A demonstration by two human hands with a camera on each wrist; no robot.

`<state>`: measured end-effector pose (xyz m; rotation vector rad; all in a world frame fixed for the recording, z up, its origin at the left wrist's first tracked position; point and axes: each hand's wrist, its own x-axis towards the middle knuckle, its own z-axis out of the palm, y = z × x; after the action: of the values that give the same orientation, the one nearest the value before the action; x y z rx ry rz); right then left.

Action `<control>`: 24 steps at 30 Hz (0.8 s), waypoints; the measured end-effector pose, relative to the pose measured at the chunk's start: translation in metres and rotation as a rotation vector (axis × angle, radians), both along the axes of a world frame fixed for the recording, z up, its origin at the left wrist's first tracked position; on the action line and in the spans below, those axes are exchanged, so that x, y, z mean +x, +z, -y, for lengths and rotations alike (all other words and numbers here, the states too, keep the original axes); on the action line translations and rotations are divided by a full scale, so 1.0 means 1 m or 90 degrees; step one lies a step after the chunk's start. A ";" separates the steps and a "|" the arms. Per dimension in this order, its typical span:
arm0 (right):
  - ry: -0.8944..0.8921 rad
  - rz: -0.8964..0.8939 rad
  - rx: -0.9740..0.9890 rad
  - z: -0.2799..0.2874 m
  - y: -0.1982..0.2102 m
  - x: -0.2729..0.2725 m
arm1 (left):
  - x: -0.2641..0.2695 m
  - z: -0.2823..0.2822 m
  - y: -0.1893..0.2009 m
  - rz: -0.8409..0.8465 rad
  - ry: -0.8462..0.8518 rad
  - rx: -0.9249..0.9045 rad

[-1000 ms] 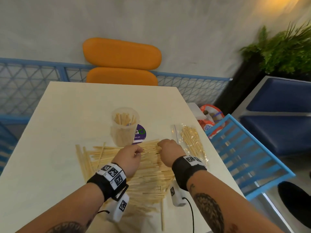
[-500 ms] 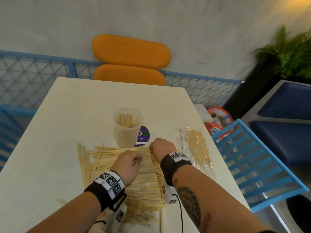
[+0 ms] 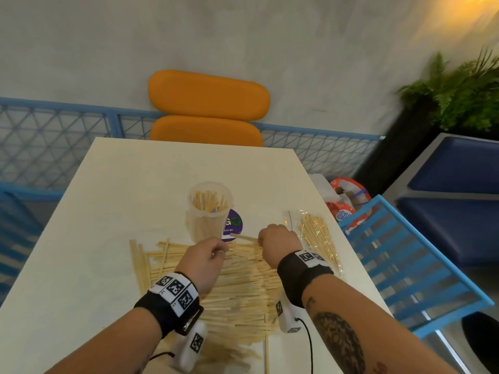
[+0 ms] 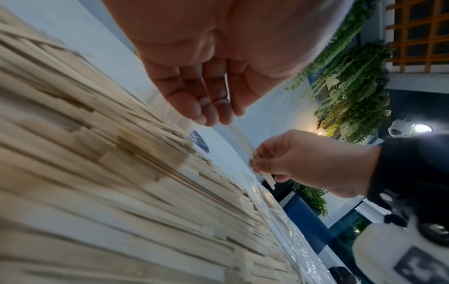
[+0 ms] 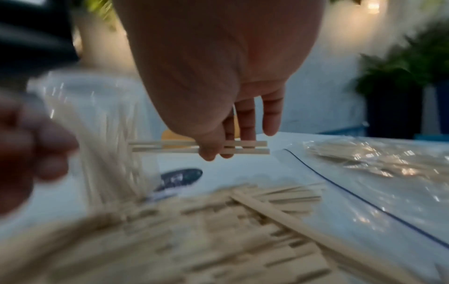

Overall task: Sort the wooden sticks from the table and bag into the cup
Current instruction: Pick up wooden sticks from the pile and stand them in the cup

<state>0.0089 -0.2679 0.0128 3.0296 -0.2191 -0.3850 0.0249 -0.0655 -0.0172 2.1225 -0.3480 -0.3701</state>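
A clear plastic cup [image 3: 209, 209] with several wooden sticks upright in it stands mid-table. A wide pile of loose sticks [image 3: 237, 287] lies in front of it. A clear zip bag [image 3: 317, 238] with more sticks lies to the right. My right hand [image 3: 270, 237] hovers above the pile's far edge and pinches two sticks [image 5: 175, 147] held level, pointing left toward the cup. My left hand [image 3: 222, 251] hangs over the pile with fingers [image 4: 206, 107] curled against the thumb, and a thin stick appears pinched there.
A purple round lid [image 3: 234, 225] lies flat beside the cup. The table's right edge [image 3: 359, 265] runs close to the bag, with a blue slatted chair [image 3: 405, 265] beyond it. An orange chair [image 3: 208, 114] stands at the far end.
My right hand has lifted off the pile with two sticks and moved slightly left toward the cup. The left hand rose a little above the pile.
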 end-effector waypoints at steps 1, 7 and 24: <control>-0.044 0.013 0.049 0.001 0.007 -0.003 | 0.000 0.000 0.002 -0.015 -0.002 -0.007; -0.207 0.107 0.541 -0.008 0.034 -0.034 | -0.011 0.023 0.016 -0.046 -0.111 -0.050; -0.271 -0.102 0.244 -0.025 -0.011 -0.120 | -0.037 0.028 -0.001 -0.277 -0.013 -0.192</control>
<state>-0.1108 -0.2433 0.0015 3.2782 -0.8800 -0.7785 -0.0126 -0.0933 -0.0181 1.6903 -0.1585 -0.7270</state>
